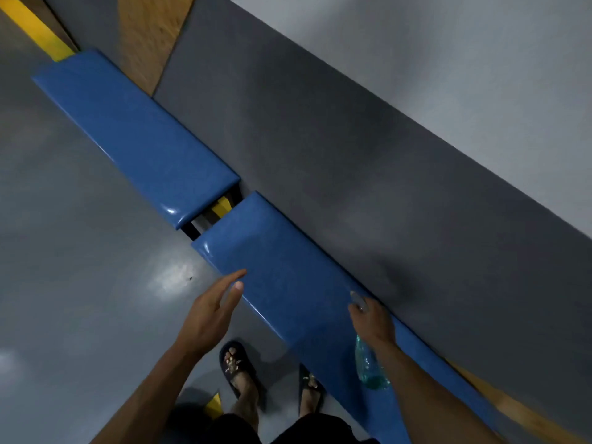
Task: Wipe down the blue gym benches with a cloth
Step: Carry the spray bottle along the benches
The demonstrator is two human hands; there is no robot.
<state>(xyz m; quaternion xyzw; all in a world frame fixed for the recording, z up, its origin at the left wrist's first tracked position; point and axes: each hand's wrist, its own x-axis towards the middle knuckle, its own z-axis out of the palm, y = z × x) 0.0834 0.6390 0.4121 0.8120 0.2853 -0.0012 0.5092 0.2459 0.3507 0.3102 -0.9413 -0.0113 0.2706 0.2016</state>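
- Nearest me were the person's dark shorts [243, 427] and two feet in dark slide sandals [235, 366] planted on the glossy grey floor [80, 251], beside the front edge of the near bench.
- The right hand [371, 318] was curled round a clear plastic spray bottle [368, 370]; greenish liquid showed in the bottle's lower end below the wrist, and its pale nozzle poked out past the fingers, over the bench top.
- The left hand [208, 312] was held flat, fingers straight and together, holding nothing; its fingertips reached the front edge of the near bench, though I could not tell whether they touched it.
- No cloth was to be seen in either hand.
- The near blue bench [272, 267] ran along the dark grey wall [352, 155], its padded top shiny.
- Beyond a narrow gap, where a black frame and a yellow strip [221, 205] showed, the far blue bench [134, 129] continued along the same wall.
- Farther still stood a wooden panel [150, 36] and a yellow stripe [38, 30] on the floor.
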